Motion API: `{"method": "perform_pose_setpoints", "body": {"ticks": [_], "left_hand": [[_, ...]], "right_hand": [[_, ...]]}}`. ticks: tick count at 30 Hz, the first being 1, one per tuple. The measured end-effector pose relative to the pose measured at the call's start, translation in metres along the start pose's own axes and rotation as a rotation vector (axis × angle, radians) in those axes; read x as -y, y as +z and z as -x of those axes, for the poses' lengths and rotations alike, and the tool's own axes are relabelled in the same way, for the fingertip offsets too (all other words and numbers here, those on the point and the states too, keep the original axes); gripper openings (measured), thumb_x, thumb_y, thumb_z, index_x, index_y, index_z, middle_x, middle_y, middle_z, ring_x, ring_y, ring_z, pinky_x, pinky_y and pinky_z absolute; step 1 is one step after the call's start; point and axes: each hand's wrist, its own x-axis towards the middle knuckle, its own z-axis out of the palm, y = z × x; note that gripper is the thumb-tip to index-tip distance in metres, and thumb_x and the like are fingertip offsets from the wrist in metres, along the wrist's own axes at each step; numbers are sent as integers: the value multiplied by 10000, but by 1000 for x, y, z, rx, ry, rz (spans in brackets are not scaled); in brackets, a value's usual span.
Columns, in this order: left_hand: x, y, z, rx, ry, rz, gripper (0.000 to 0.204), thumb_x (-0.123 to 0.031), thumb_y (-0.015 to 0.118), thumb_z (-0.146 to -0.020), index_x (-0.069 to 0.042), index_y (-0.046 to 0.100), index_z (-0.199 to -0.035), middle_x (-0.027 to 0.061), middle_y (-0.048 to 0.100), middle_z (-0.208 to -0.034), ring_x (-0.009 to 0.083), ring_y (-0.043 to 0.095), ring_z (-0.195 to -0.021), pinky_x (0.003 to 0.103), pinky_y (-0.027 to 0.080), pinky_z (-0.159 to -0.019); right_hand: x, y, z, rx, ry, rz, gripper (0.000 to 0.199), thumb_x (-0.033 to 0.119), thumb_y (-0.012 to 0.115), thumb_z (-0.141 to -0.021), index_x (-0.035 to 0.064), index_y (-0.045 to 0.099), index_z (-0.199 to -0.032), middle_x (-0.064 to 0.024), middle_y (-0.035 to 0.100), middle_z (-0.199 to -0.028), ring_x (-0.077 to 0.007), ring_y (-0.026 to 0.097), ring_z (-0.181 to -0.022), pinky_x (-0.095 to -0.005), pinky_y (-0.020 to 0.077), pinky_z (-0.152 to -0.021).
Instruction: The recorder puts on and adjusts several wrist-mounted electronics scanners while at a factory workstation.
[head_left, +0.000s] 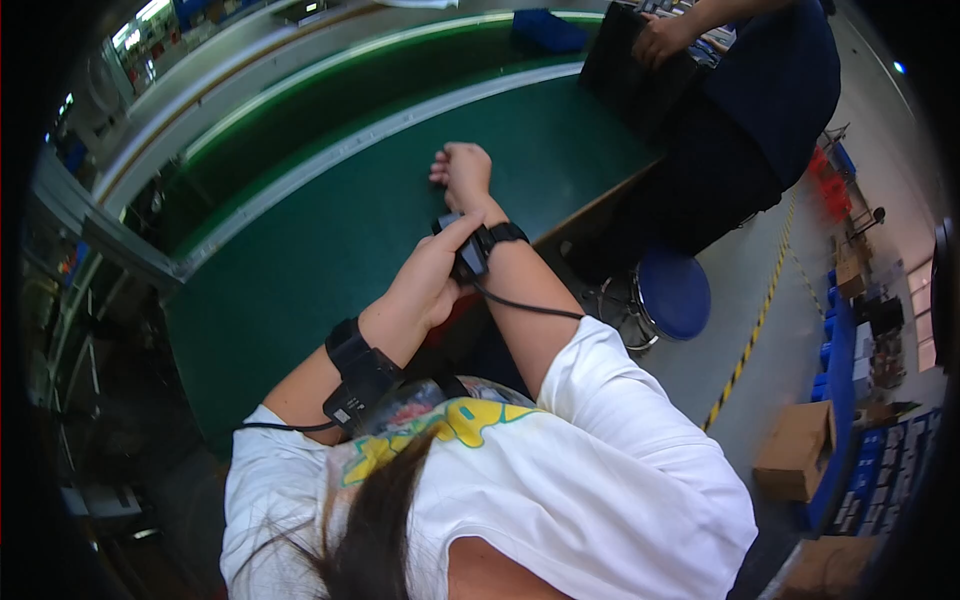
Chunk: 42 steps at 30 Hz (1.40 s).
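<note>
Left hand [425, 280] w/ fingers on the black wrist device [470, 255], pinching it perhaps, right hand [462, 172] a loose empty fist on green table [300, 260] just beyond, co-worker's hand [660, 40] far off.

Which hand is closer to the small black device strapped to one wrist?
Left. The left hand has its fingers on the small black device. The right hand, a fist on the green table, lies just beyond it, past the wrist strap.
</note>
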Motion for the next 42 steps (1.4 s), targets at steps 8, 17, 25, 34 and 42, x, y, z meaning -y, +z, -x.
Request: {"method": "perform_pose_setpoints", "body": {"ticks": [8,17,25,34,42], "left_hand": [[-121,-98,-80,-234,451,-11,413,-378,511,-848,-32,479,-1070,104,546,-994,213,524,-942,396,440,-832],[-100,-175,-115,-389,630,423,173,-187,441,-872,-24,487,-905,101,553,-849,215,556,-809,366,494,-712],[-104,-173,-107,-425,583,336,187,-172,442,-871,8,473,-908,131,549,-820,239,575,-754,350,512,-696],[-91,-163,-119,-446,784,-426,225,-224,494,-890,-1,526,-898,59,567,-812,103,536,-746,228,443,-645],[-91,-158,-108,-434,617,-400,162,-208,488,-890,-50,520,-885,35,544,-677,74,505,-515,196,415,-393]], "right_hand": [[10,-26,2,279,151,-249,99,77,480,-838,0,475,-899,-121,543,-741,-207,550,-592,-310,484,-501],[10,-11,5,354,421,-99,123,107,489,-838,-11,514,-864,-117,567,-734,-199,558,-612,-293,482,-526],[16,92,58,980,550,381,302,300,499,-858,3,554,-850,-108,602,-746,-206,602,-613,-319,507,-492],[-44,80,-29,860,703,-311,327,235,370,-899,-26,561,-850,-111,608,-734,-207,598,-642,-341,507,-602],[-51,87,-8,832,644,-257,198,229,433,-886,58,528,-853,-60,578,-728,-148,548,-600,-263,417,-495]]}}
